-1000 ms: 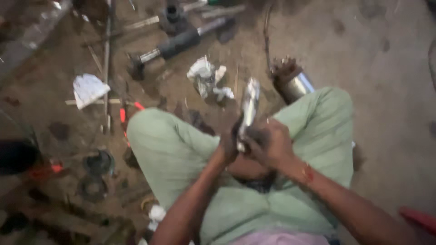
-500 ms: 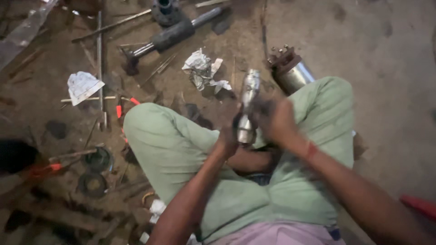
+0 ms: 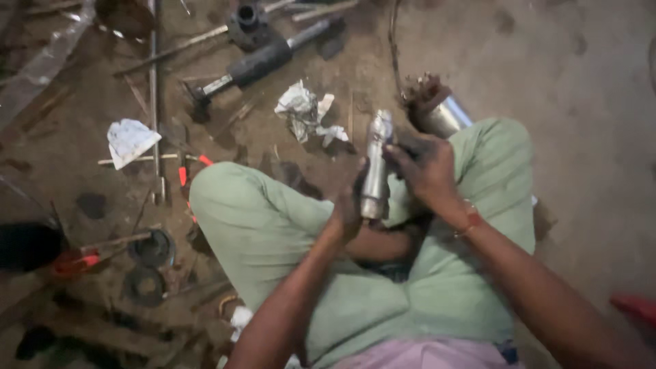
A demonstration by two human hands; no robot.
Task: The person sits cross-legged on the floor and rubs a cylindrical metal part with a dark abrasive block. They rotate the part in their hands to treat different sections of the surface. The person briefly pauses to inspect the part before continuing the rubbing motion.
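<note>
- Dirt floor (image 3: 588,102), oily, strewn with parts; person sits cross-legged on it, so lap serves as the bench.
- Green trousers (image 3: 260,232): knees spread, leaving a working gap between them.
- Long dark shaft (image 3: 263,61) and rods lie well apart at top, out of the way.
- Steel motor can (image 3: 444,116) lies just behind right knee, within reach.
- Crumpled rag (image 3: 304,113) near it on the ground.
- Metal cylinder (image 3: 376,167) held upright over the lap, between both hands.
- Left hand (image 3: 348,208) clamped round its lower end, steadying it.
- Right hand (image 3: 427,167): fingers curled against its upper side; grip looks closed, fingertips partly hidden.
</note>
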